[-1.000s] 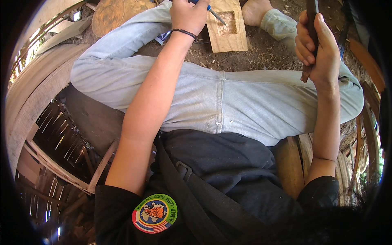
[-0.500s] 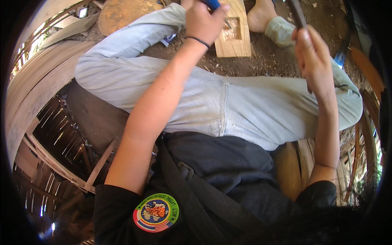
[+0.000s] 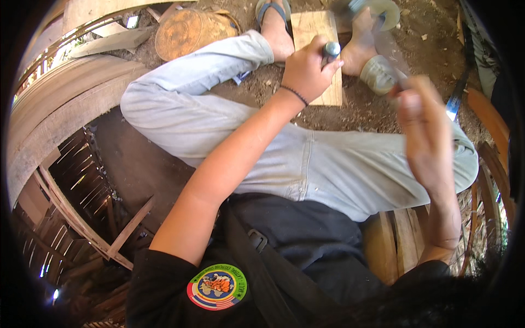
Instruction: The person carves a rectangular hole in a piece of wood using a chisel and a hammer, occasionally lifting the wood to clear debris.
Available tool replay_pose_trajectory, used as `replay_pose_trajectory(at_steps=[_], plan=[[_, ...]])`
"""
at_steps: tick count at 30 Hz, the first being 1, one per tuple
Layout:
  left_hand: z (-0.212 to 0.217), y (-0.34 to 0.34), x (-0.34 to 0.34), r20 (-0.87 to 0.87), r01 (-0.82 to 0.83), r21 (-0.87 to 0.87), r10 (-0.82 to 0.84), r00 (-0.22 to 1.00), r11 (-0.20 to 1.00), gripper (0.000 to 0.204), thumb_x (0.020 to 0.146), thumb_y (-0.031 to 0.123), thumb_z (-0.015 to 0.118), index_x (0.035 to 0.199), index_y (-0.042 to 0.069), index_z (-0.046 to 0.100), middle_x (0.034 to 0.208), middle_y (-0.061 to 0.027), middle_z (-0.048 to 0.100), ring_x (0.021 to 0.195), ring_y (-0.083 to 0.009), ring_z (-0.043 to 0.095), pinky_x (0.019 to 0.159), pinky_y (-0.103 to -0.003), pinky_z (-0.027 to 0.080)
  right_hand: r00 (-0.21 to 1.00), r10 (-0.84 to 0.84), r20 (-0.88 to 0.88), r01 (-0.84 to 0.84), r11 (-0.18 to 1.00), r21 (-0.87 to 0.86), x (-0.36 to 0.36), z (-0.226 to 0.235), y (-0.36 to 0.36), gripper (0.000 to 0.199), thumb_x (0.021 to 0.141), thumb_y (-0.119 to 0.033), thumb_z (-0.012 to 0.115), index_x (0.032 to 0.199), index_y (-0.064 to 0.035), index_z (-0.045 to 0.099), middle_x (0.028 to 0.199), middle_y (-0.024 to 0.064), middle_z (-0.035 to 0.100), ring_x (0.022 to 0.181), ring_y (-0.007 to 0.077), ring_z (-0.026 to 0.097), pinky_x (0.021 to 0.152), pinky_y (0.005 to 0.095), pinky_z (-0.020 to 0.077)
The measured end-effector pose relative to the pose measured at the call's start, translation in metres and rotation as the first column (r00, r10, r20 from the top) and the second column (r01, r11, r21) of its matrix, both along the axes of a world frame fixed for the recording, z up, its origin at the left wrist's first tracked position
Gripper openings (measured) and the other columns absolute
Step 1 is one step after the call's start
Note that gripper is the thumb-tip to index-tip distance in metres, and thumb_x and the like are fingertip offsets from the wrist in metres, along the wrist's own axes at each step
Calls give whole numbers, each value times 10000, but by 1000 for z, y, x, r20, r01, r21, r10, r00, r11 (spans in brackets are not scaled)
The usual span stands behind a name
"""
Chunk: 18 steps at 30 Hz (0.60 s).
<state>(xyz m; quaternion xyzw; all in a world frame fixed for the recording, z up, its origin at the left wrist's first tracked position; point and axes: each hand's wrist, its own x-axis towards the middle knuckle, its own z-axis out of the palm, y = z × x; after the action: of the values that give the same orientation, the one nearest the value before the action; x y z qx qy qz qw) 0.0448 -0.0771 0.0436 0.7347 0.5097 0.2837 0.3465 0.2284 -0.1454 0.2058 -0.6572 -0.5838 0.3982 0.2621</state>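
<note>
My left hand [image 3: 309,74] is closed around a chisel [image 3: 331,49], its round metal-capped butt turned up towards me. The hand is over a pale wooden board [image 3: 315,28] lying on the ground between my feet. It covers the chisel's blade and the recess cut in the board. To the right, my right hand [image 3: 425,120] grips the handle of a hammer [image 3: 402,83], raised above my right shin. Motion smears the hammer and its head is not clearly made out.
A round wooden stump [image 3: 191,34] stands beyond my left knee. Stacked planks [image 3: 65,101] lie along the left side. My sandalled feet flank the board on a dirt floor [image 3: 421,54] with wood chips. A blue-marked tool [image 3: 453,105] lies by my right knee.
The view has shifted, so the scene sits lower. My left hand has moved over the recess, with the chisel's butt now towards me. My right hand and hammer have swung and are blurred.
</note>
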Motion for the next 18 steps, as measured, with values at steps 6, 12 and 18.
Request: replay_pose_trajectory(at_steps=[6,12,18], plan=[[-1,-1,-10,-67,-58,-62,53,996,996,345,782,275,716,957,63,507,726,-154,638,728,-380,639,630,-451,502,966,230,116,-219,971,-98,-3,-66,-9,328,1019,-318,426,964,-9,523,629,-71,417,504,124,408,478,298,363],[-24,20,-37,80,-295,-295,331,940,909,230,819,216,730,893,31,617,788,-69,666,689,-152,650,653,-274,533,821,-309,-480,308,948,-84,12,-53,12,325,1018,-328,429,915,-45,552,616,-63,404,484,5,336,418,184,273],[-25,45,-77,276,-251,-822,742,610,512,371,859,56,659,1137,1,421,1053,-168,602,932,-306,654,812,-437,572,813,-451,-369,427,892,-148,24,-103,9,322,1020,-334,422,943,-50,552,608,-71,378,454,1,309,381,183,259]])
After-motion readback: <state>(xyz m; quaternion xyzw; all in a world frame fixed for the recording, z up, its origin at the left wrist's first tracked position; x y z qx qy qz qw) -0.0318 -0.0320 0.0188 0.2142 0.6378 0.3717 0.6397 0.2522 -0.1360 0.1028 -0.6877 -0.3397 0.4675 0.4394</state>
